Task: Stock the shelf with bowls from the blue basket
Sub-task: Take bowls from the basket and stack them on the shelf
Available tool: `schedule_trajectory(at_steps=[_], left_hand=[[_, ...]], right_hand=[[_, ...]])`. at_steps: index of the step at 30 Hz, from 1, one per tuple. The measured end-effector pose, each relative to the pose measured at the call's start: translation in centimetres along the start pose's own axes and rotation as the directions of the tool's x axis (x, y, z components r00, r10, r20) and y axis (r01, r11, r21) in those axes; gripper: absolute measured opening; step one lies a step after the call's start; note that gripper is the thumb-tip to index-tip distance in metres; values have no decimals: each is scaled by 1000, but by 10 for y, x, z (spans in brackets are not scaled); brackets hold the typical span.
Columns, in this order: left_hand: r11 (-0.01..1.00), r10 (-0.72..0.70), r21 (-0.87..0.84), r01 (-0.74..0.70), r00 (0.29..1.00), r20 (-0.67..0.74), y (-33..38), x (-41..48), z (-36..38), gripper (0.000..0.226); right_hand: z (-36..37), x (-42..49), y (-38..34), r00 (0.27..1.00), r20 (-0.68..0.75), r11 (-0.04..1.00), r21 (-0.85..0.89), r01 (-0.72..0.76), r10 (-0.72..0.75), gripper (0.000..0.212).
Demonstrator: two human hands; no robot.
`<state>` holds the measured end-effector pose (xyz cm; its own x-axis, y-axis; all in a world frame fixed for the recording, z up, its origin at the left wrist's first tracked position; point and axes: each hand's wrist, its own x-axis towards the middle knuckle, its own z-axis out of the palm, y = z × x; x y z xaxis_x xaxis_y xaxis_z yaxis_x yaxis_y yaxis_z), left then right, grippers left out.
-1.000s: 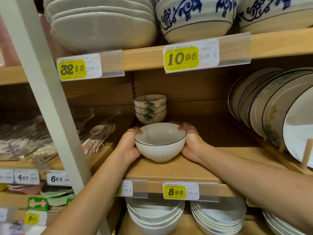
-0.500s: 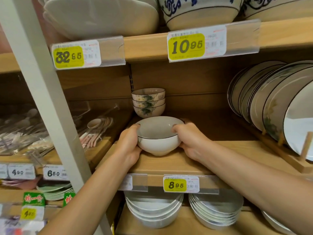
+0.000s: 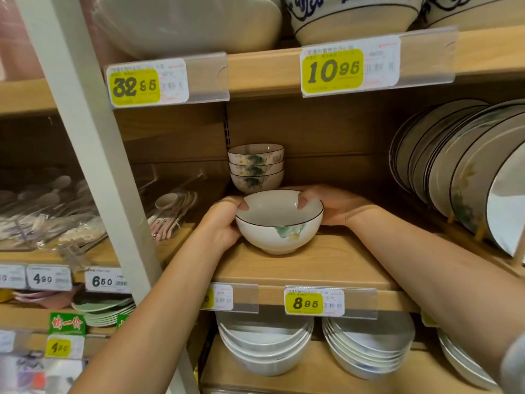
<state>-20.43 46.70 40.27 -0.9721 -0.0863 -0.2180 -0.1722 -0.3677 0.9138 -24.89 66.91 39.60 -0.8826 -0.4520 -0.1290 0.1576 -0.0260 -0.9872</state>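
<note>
A white bowl with a thin dark rim and a green leaf print stands upright on the wooden shelf. My left hand grips its left side, thumb over the rim. My right hand grips the right side, thumb hooked inside the rim. Right behind it is a stack of three matching flowered bowls at the back of the shelf. The blue basket is out of view.
Dark-rimmed plates stand on edge in a wooden rack to the right. A white upright post divides off spoons at left. Big bowls sit on the shelf above, white bowl stacks below.
Both hands have turned the bowl so its leaf print now faces front. The bowl stays in front of the stack of three, and my view has moved in closer.
</note>
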Motion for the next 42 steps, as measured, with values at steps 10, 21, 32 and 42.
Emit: schedule_trajectory(at_steps=[10,21,32,42], left_hand=[[982,180,83,-167,966,-183,-20,6,8,40],[995,57,80,-56,998,-11,-13,1,-7,38],[998,58,11,-59,998,22,-12,-8,-4,51],[980,195,10,-199,950,-245,-24,0,5,43]], right_hand=[[76,-60,41,808,-575,978,64,199,-127,74],[15,-10,-6,950,-309,997,70,-32,52,54],[8,12,-25,984,-125,908,-384,-169,130,50],[56,-35,13,887,-448,993,-63,96,-114,63]])
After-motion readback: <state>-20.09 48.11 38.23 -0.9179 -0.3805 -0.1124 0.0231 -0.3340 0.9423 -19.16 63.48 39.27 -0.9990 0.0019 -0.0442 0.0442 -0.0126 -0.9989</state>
